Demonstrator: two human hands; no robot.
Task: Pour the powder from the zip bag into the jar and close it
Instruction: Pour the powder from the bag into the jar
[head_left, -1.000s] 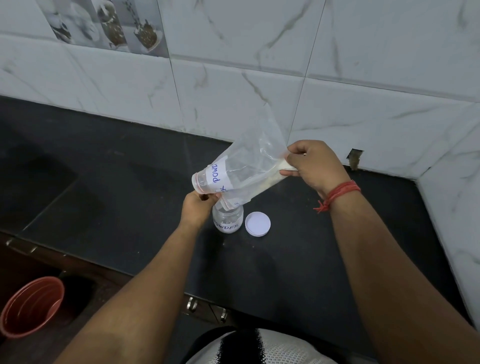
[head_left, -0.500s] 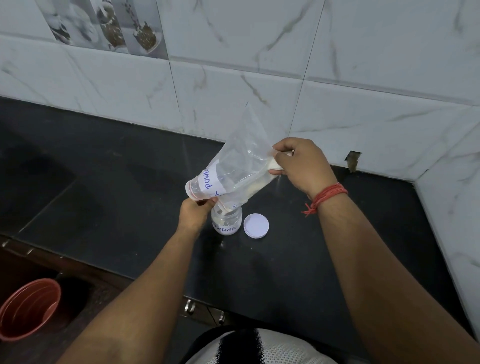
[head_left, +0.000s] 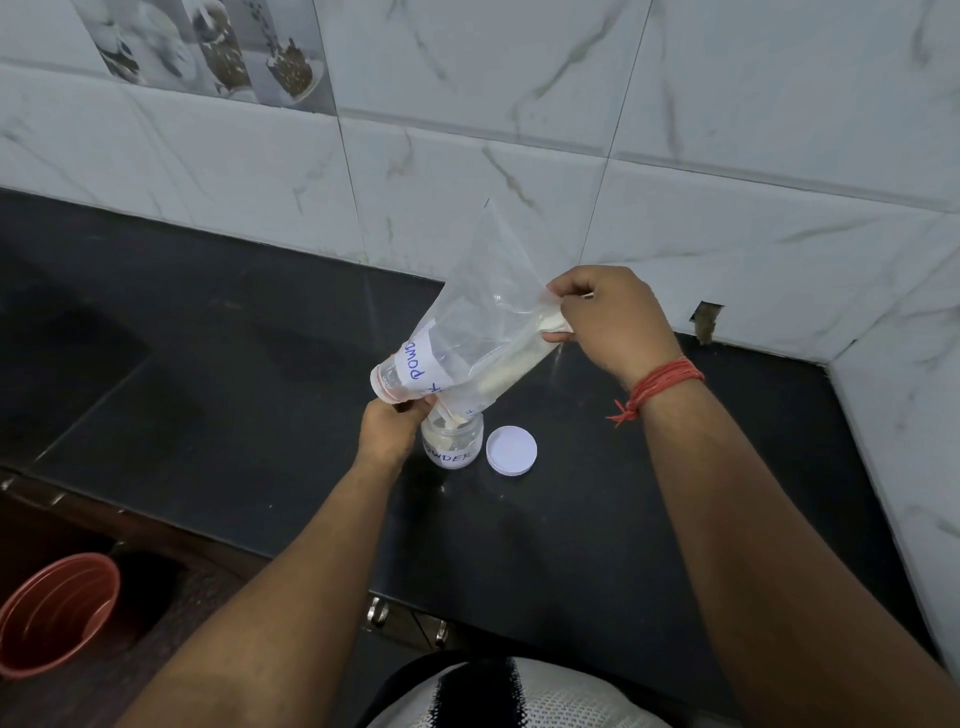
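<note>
Zip bag (head_left: 483, 332) tilted over open jar (head_left: 452, 441) near desk (head_left: 208, 364) back edge, powder (head_left: 501, 376) sliding down; left hand (head_left: 387, 428) pinches bag's mouth at jar rim, right hand (head_left: 605, 317) grips raised bottom end; white lid (head_left: 511, 449) just beside jar

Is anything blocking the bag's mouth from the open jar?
Nothing visible does. The zip bag tilts with its mouth right at the jar opening; the white lid lies apart on the counter. The left hand grips the bag's mouth beside the rim.
</note>
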